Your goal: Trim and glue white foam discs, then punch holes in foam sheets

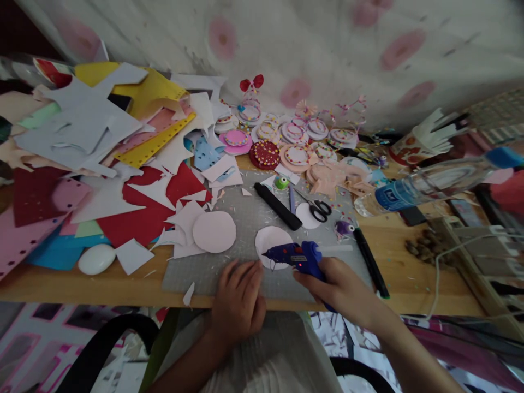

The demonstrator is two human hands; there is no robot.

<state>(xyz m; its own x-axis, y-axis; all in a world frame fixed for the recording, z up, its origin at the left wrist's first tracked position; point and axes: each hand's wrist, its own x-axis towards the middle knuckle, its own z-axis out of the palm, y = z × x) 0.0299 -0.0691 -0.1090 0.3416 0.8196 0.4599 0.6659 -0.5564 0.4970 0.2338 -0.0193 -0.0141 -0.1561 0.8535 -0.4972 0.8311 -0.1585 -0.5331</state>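
The right hand (341, 288) grips the blue glue gun (297, 255), nozzle over a white paper circle (271, 242); the left hand (238, 297) lies flat, holding the grey mat (245, 218) steady.

The blue glue gun (298, 256) lies gripped in the right hand (344, 289), its body level and its dark nozzle pointing away from the palm toward the left hand (237, 300); a small red light shows on its side near the fingers. The nozzle tip sits over the near edge of a white paper circle (270, 240), which lies flat just ahead of the gripping fingers and just beyond the left hand's fingertips.
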